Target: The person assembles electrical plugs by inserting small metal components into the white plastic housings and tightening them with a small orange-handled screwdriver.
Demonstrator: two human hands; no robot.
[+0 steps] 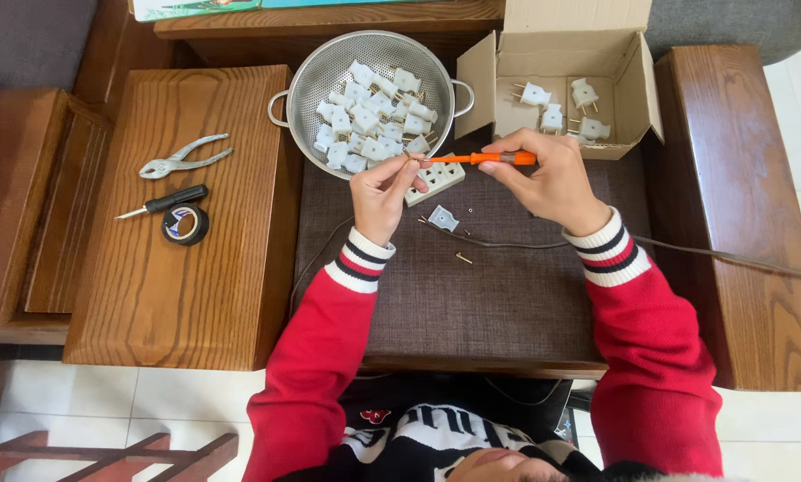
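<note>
hands meet over the brown mat (472,295), just in front of the colander (369,98). right hand (552,178) grips an orange screwdriver (485,158) lying sideways, tip pointing left at a small part pinched in the left hand (381,192). white socket strip (436,178) sits right under them.

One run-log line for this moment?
left hand: pinching small part | right hand: holding orange screwdriver, tip at part | white socket block: on mat under hands
</note>
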